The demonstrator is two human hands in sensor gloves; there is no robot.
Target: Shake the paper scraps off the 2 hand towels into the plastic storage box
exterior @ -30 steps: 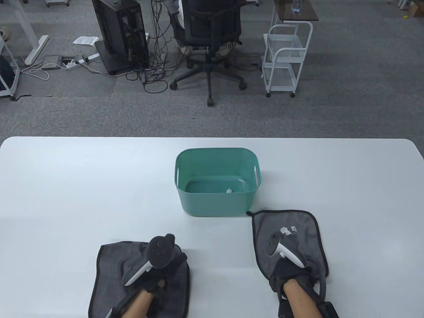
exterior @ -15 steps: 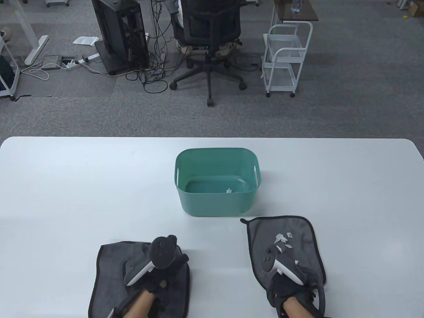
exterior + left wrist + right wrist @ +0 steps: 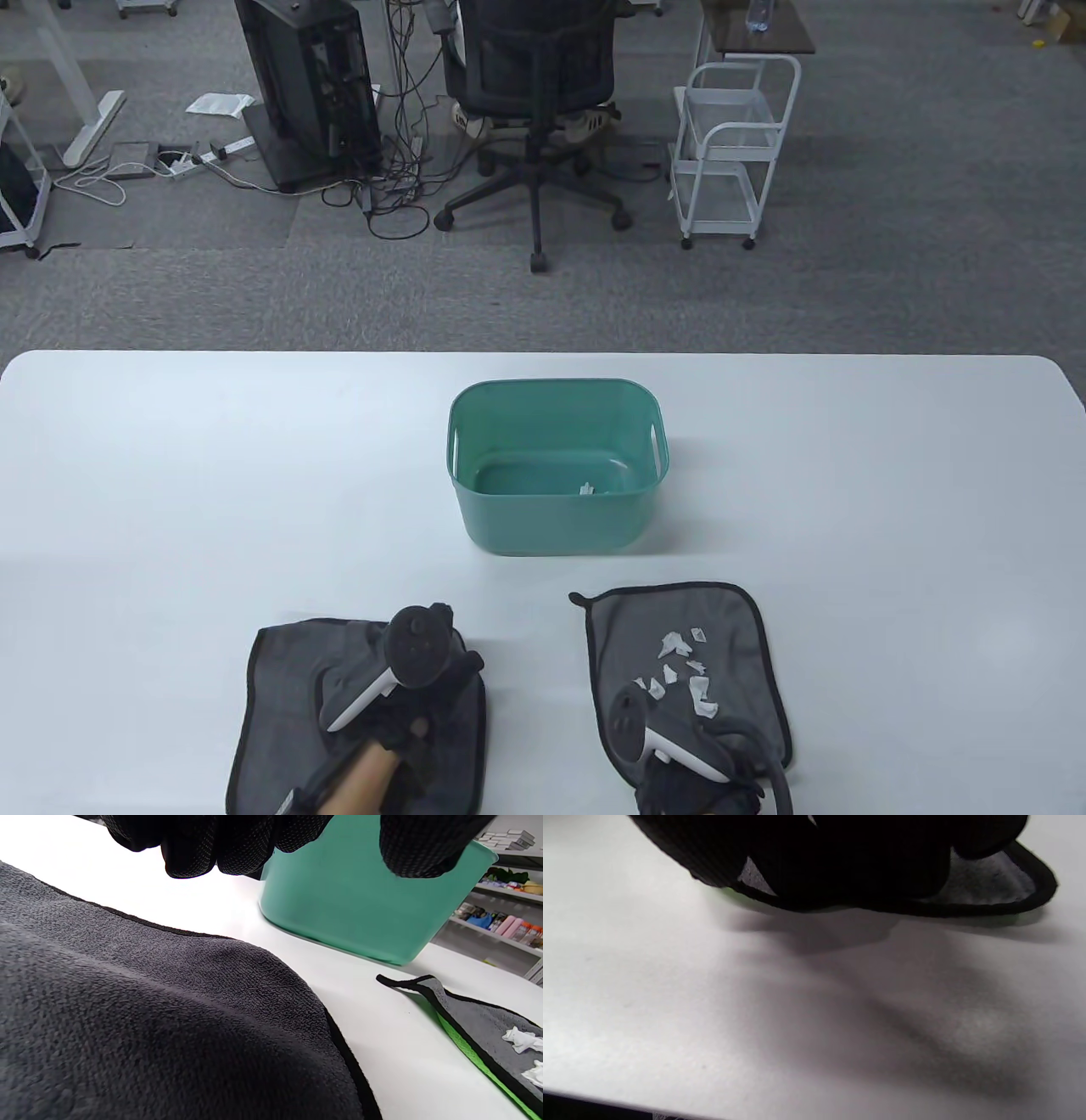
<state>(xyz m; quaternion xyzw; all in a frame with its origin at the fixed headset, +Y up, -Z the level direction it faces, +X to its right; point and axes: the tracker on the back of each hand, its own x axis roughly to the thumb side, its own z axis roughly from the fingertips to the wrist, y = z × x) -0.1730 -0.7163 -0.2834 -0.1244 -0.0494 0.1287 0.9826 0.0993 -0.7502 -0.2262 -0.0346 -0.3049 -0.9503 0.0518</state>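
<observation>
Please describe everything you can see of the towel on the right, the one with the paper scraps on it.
The right towel is a grey, fleecy square with a black sewn border and a small loop at its far left corner. The left wrist view shows a green underside at its edge. It lies mostly flat on the white table, a little skewed, near the teal box without touching it. White paper scraps are scattered on its middle. The right hand grips its near edge, which is lifted slightly off the table.
</observation>
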